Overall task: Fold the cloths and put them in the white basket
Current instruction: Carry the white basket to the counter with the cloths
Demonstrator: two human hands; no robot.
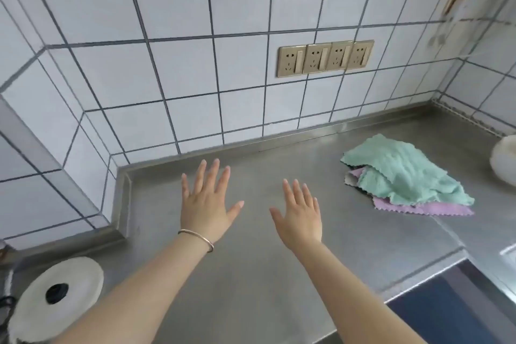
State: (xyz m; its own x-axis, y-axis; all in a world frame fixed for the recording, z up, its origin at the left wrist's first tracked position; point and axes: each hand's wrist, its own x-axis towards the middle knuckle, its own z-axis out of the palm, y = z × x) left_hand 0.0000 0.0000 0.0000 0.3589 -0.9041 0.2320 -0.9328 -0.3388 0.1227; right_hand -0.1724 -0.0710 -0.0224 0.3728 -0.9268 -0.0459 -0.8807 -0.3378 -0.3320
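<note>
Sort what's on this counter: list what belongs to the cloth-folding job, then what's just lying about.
For the job:
green cloth, crumpled
purple cloth, under it
white basket, at the right edge
left hand and right hand, open and empty

Lying about:
round white lid
wall sockets

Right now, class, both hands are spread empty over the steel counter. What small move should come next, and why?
Probably reach the right hand over to the green cloth. It lies crumpled on top of the purple cloth, off to the right, and neither hand holds anything; the left hand is farther away.
</note>
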